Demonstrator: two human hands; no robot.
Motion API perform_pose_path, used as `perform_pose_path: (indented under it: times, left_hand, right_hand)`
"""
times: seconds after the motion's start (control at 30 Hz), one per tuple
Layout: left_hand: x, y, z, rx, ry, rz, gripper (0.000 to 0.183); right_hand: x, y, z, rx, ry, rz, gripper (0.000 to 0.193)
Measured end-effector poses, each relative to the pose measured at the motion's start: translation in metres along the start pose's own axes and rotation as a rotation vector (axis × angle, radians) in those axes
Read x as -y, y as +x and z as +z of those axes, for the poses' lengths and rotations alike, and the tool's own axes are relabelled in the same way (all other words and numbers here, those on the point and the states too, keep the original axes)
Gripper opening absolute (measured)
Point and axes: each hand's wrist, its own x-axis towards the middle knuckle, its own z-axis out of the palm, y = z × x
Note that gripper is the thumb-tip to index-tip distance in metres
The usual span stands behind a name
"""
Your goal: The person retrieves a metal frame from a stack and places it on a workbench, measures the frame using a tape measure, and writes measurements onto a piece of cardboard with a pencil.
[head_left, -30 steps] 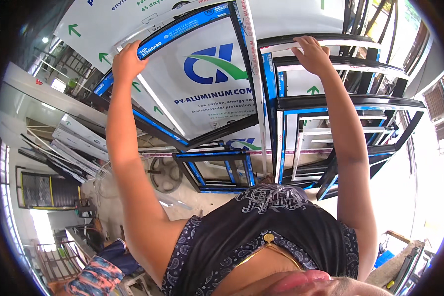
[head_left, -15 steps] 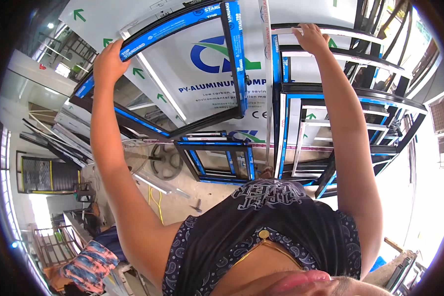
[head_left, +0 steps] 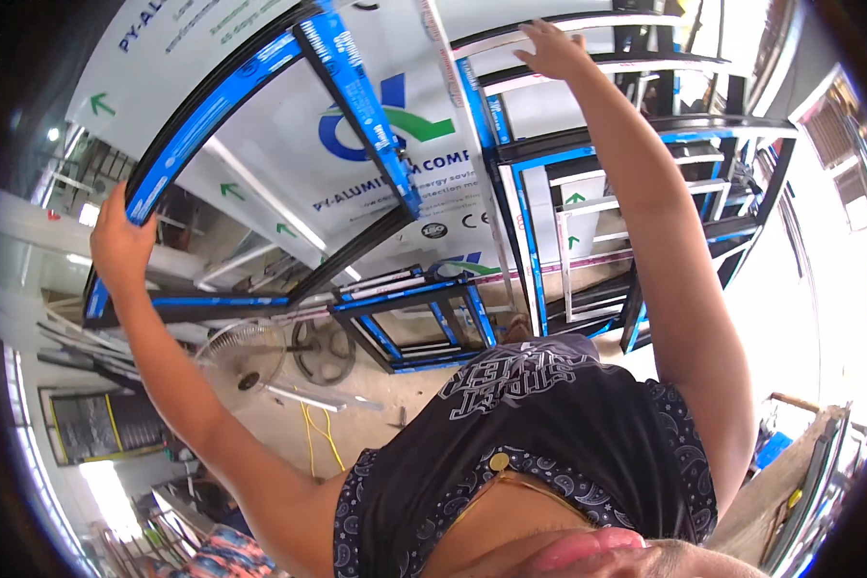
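My left hand (head_left: 123, 241) is wrapped round the outer edge of a black window frame (head_left: 361, 236) covered partly in blue protective film. The frame leans at a tilt in front of large white panels (head_left: 226, 183) with green arrows and blue print. To the right, my right hand (head_left: 556, 50) has its fingers spread and holds nothing. It is over the top edge of a stack of black frames (head_left: 636, 125) with blue film; whether the fingertips touch cannot be made out. A smaller black and blue frame (head_left: 414, 281) stands low between the two.
A round fan (head_left: 246, 358) and a dark wheel (head_left: 323, 352) stand below the tilted frame. Silver bars (head_left: 308, 395) and a yellow cord (head_left: 320, 433) lie on the floor. At lower left a person in patterned clothing (head_left: 231, 554) is partly visible. Long profiles (head_left: 804, 482) lie at lower right.
The tilted frame has swung left and its left side has dropped, with my left hand moving along with it. My right hand has lifted its fingers from the frames' edge and spread them.
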Motion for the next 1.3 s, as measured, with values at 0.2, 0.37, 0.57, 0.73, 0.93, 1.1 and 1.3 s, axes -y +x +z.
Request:
perform_pose_path:
  times: [0.2,0.37,0.57,0.73,0.93,1.1,1.3]
  left_hand:
    - [0.013,-0.032,-0.030,0.007,-0.025,-0.120,0.064]
    - [-0.028,-0.056,-0.110,-0.002,0.031,-0.127,0.061]
    - [-0.084,-0.091,-0.206,-0.076,0.154,-0.176,0.043]
    - [-0.108,-0.091,-0.230,-0.025,-0.032,-0.079,0.063]
    - [-0.198,-0.105,-0.298,-0.113,-0.178,0.105,0.066]
    - [-0.304,-0.123,-0.374,-0.185,-0.283,0.286,0.062]
    - [-0.423,-0.131,-0.446,-0.303,-0.531,0.566,0.068]
  right_hand:
    - [-0.041,-0.074,0.014,-0.035,0.304,-0.100,0.057]
    - [-0.094,-0.183,-0.003,0.080,0.703,-0.200,0.050]
    - [-0.201,-0.305,-0.050,0.074,0.755,-0.199,0.040]
    - [-0.344,-0.457,-0.041,0.159,0.514,0.010,0.037]
    - [-0.462,-0.844,0.025,0.025,0.497,1.020,0.041]
    - [-0.323,-1.208,0.071,-0.296,0.964,1.840,0.035]
    - [-0.032,-1.318,0.085,0.507,1.141,2.145,0.038]
